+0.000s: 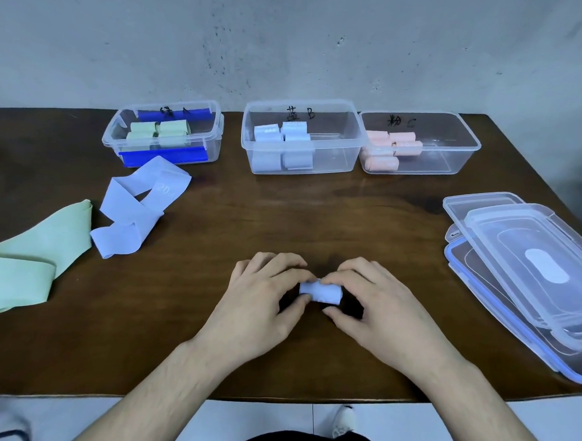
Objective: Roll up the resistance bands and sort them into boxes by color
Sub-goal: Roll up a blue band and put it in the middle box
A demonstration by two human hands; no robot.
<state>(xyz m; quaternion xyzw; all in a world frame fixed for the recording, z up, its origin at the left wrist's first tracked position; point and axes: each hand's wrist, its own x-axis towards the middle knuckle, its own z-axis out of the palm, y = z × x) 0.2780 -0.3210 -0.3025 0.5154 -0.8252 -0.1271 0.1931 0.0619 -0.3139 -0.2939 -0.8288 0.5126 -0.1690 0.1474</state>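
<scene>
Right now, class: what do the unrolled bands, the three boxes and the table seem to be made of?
Loose blue band and green band: thin matte rubber or latex, probably; they fold limply.
Boxes, e.g. middle box: clear glossy plastic; contents show through.
Table: dark wood or wood-look laminate; grain visible.

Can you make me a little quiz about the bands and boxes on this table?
1. True or false: both hands hold a rolled blue band.
2. Which box already has blue rolls in it? A the left box, B the middle box, C the right box.
3. Fill in: the two loose bands lying flat are blue and ____.

Key: 1 true. 2 B. 3 green.
</scene>
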